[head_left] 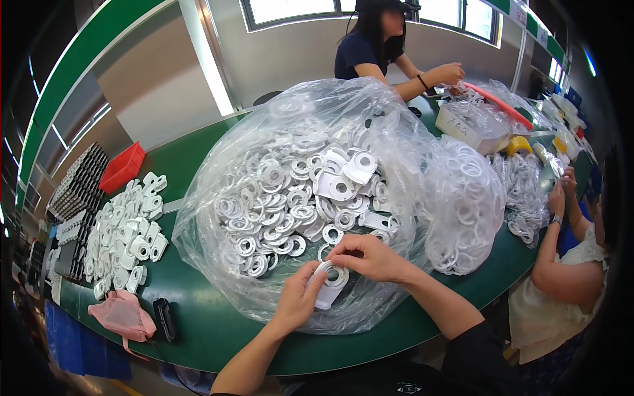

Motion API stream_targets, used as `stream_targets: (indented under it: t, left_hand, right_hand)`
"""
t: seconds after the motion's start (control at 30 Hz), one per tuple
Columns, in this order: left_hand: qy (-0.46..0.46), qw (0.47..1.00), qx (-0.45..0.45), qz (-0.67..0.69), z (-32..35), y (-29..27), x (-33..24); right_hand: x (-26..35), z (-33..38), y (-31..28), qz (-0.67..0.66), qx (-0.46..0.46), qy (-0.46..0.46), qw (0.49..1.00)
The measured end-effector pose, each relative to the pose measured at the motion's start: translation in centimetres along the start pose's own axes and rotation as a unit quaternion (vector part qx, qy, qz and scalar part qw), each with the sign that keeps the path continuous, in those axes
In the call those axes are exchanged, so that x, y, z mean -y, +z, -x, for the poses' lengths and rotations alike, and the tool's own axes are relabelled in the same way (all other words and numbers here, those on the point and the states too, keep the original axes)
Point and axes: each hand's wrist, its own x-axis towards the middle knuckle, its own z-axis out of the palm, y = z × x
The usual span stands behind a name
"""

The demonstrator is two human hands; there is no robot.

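Note:
Between my two hands is a white plastic part (327, 296) with a ring-shaped end and a flat tab pointing down toward me. My left hand (298, 298) grips its left side, the thumb lying near the ring. With bent fingers, my right hand (370, 257) pinches the ring's upper edge. Just beyond them lies a large heap of white ring parts (284, 214) inside an opened clear plastic bag (218, 146). Some pieces in the heap have the same tab shape. Whether the held piece is one part or two pressed together, I cannot tell.
On the green table (218, 336), loose white parts (125, 231) lie left beside black stacked trays (79, 181), a red bin (123, 166), a pink pouch (124, 315) and a black case (164, 319). Right stands a filled bag of rings (465, 204). Co-workers sit across (380, 53) and right (561, 284).

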Motion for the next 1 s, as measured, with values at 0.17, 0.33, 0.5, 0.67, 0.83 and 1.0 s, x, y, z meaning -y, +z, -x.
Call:
stream_targets:
  t: [0.17, 0.33, 0.5, 0.67, 0.83, 1.0]
  left_hand:
    - [0.042, 0.99, -0.056, -0.125, 0.1, 0.2, -0.5]
    - [0.067, 0.988, -0.065, -0.123, 0.1, 0.0, -0.2]
    - [0.053, 0.995, -0.085, -0.027, 0.1, 0.6, 0.0]
    - [0.03, 0.98, -0.042, 0.193, 0.1, 1.1, 0.2]
    - [0.01, 0.968, 0.012, 0.251, 0.1, 0.9, 0.2]
    - [0.043, 0.994, 0.04, 0.09, -0.3, -0.9, 0.0]
  right_hand:
    - [-1.0, 0.0, 0.8, 0.05, 0.007, -0.014, 0.999]
    - [-1.2, 0.3, 2.3, 0.132, -0.033, -0.047, 0.99]
    - [-1.3, -0.1, 2.7, -0.006, -0.1, -0.015, 0.995]
    - [-0.6, 0.0, 2.8, -0.121, -0.102, 0.026, 0.987]
    - [-1.0, 0.1, 2.2, -0.02, -0.105, -0.023, 0.994]
    - [-0.3, -0.1, 1.4, 0.081, -0.007, -0.084, 0.993]
